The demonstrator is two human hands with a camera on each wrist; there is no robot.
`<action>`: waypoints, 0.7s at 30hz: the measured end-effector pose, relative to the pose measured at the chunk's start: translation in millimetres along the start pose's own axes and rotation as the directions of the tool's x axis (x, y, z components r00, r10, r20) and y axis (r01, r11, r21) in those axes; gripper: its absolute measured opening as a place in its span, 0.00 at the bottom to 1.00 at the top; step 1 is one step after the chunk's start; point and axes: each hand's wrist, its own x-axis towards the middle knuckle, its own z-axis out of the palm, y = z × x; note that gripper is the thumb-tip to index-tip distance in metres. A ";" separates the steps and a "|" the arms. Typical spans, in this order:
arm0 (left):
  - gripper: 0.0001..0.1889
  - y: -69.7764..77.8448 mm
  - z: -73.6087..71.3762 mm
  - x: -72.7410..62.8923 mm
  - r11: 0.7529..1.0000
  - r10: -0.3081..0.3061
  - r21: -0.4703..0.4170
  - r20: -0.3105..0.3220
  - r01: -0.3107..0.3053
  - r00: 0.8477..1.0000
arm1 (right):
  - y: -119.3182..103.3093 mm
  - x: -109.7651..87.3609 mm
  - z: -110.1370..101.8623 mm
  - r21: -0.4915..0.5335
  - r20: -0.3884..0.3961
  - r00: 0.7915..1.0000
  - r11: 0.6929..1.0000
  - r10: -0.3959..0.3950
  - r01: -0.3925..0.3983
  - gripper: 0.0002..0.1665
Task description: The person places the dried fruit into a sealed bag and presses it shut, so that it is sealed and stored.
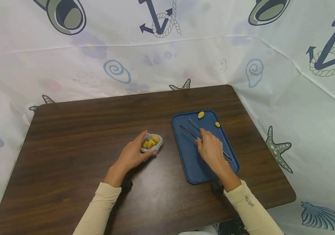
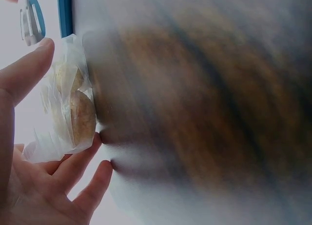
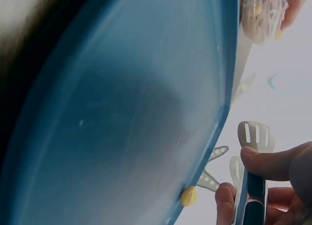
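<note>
My left hand [image 1: 132, 153] holds a small clear plastic bag [image 2: 63, 137] between thumb and fingers, low at the table. Yellow pieces [image 1: 151, 143] fill its open top. Over the blue tray [image 1: 189, 163], my right hand [image 1: 212, 148] grips metal tongs [image 3: 262, 148] by their arms. The slotted tong tips stand a little apart with nothing between them, pointing to the far left. Near the tray's far edge lies a yellow piece [image 1: 201, 115], and a smaller yellow piece [image 1: 217, 124] rests by its right rim. Ribs show on one yellow piece [image 3: 188, 196] in the right wrist view.
The dark wooden table [image 1: 76, 147] extends left of the bag and a little past the tray on the right. Behind it hangs a white sheet [image 1: 211, 62] printed with anchors, shells and starfish. Some bare tabletop separates the bag from the tray.
</note>
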 end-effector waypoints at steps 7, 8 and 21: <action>0.53 0.9 -1.3 -0.7 1.000 -0.007 -0.005 0.008 0.007 1.000 | 6.7 5.6 -2.4 -0.027 -0.030 0.999 0.999 0.030 -0.031 0.29; 0.53 0.9 -1.3 -0.6 1.000 -0.008 -0.006 0.008 0.008 1.000 | 7.2 6.4 -2.6 -0.028 -0.035 0.999 0.999 0.036 -0.037 0.29; 0.53 0.6 -1.3 -1.4 1.000 0.006 -0.008 -0.003 -0.006 1.000 | 12.2 15.2 -0.4 -0.062 -0.087 0.993 0.995 0.078 -0.084 0.26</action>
